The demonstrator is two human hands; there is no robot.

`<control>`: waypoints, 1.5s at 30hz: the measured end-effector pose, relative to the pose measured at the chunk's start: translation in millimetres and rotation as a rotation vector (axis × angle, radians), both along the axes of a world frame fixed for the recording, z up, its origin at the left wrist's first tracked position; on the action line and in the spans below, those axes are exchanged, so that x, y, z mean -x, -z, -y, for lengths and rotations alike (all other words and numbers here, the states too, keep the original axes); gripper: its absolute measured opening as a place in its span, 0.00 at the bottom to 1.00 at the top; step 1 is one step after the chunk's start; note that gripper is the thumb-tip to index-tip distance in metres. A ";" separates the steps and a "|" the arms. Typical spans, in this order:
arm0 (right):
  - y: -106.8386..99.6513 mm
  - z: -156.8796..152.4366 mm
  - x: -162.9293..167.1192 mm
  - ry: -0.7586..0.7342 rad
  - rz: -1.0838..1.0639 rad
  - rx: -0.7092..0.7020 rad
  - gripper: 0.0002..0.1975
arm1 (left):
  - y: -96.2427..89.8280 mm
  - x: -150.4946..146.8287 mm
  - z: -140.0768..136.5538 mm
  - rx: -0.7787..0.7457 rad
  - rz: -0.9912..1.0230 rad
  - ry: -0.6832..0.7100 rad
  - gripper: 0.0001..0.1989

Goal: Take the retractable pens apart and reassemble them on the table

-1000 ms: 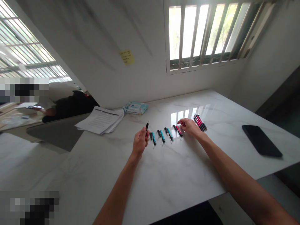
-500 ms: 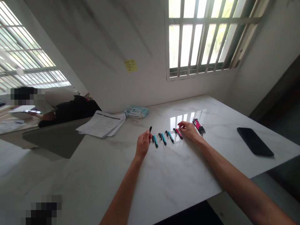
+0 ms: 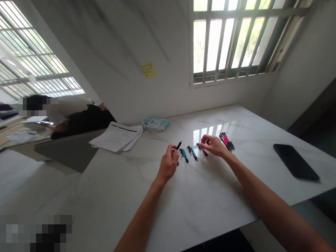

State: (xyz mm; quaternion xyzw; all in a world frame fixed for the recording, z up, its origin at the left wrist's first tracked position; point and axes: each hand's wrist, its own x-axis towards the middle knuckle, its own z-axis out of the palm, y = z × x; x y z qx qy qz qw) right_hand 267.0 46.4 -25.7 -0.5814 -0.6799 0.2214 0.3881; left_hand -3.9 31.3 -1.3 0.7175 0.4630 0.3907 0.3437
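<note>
My left hand [image 3: 168,163] is closed around a pen [image 3: 179,145], whose black end points up and away from me; the fingers hide the rest. Beside it lie taken-apart pens in a row: a teal pen barrel [image 3: 186,155] and another teal barrel [image 3: 194,153], each with a black piece and a thin white refill [image 3: 186,163]. Part of another set is hidden behind my left hand. At the right end of the row, my right hand [image 3: 213,145] pinches at a black pen part [image 3: 198,144], above a red pen barrel [image 3: 204,152].
Several red and black pens [image 3: 226,140] lie side by side right of my right hand. A black phone [image 3: 296,161] rests farther right. Papers [image 3: 117,137] and a wipes packet [image 3: 155,124] lie along the back. A person [image 3: 76,112] sits beyond a grey divider [image 3: 65,148].
My left hand has moved right with the pen, now covering part of the leftmost set. My right fingers have come down leftward onto the black part by the red barrel. The view has shifted slightly.
</note>
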 end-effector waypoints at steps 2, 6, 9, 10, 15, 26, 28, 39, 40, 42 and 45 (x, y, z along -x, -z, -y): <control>-8.6 9.4 16.3 -0.238 -0.120 0.112 0.20 | -4.4 -3.9 7.6 -0.067 -0.096 0.066 0.10; -12.3 23.2 56.4 -0.335 -0.308 0.138 0.28 | -11.8 -9.8 19.7 -0.168 -0.283 0.199 0.12; -11.1 28.3 75.2 -0.237 -0.456 0.093 0.28 | -14.3 -11.5 22.6 -0.198 -0.356 0.155 0.13; -11.5 29.4 78.1 -0.216 -0.492 0.076 0.28 | -14.8 -11.9 23.0 -0.188 -0.377 0.141 0.13; -19.9 32.9 76.3 -0.258 -0.558 0.006 0.26 | -18.6 -13.9 24.4 -0.086 -0.299 0.180 0.17; -45.4 42.4 67.7 -0.406 -0.634 0.066 0.16 | -26.2 6.6 10.8 -0.159 -0.236 0.141 0.17; -42.7 42.9 70.7 -0.333 -0.654 0.048 0.15 | -26.7 6.5 11.0 -0.185 -0.281 0.168 0.16; -40.9 37.4 61.7 -0.167 -0.690 -0.017 0.23 | -22.4 10.3 0.2 -0.060 0.020 0.052 0.20; -41.7 35.8 57.8 -0.120 -0.707 -0.020 0.22 | -21.2 10.4 -2.4 -0.011 0.125 0.036 0.21; -42.6 32.1 49.1 -0.038 -0.791 0.002 0.18 | -20.3 9.9 -7.1 0.110 0.348 -0.004 0.20; -42.5 27.6 39.8 -0.016 -0.985 0.114 0.16 | -23.0 9.9 -11.4 0.273 0.634 -0.094 0.15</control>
